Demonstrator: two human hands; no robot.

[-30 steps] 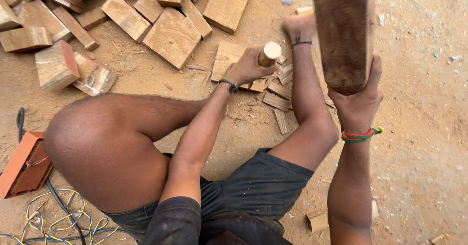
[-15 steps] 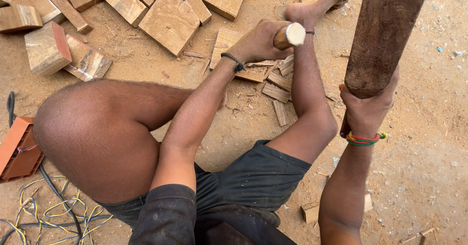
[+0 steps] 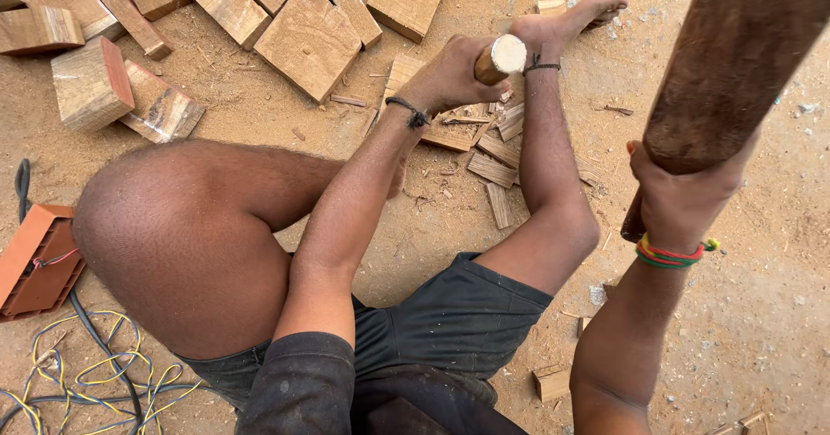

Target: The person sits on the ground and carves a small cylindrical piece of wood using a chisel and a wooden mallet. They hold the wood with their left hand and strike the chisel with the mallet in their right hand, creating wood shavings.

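Left hand (image 3: pixel 450 76) clamped on a wooden handle (image 3: pixel 500 59) above split wood pieces (image 3: pixel 493 154); right hand (image 3: pixel 683 201) grips a raised wooden club (image 3: pixel 735 54). Sawdust-covered ground (image 3: pixel 761 314); timber blocks (image 3: pixel 307 37) beyond the pieces.

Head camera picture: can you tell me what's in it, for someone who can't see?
Seen from above, a person sitting on sandy ground has the left hand closed around a round wooden handle, while the right hand holds up a thick dark wooden club. Small wood strips lie by the bare foot, with bigger wooden blocks beyond.
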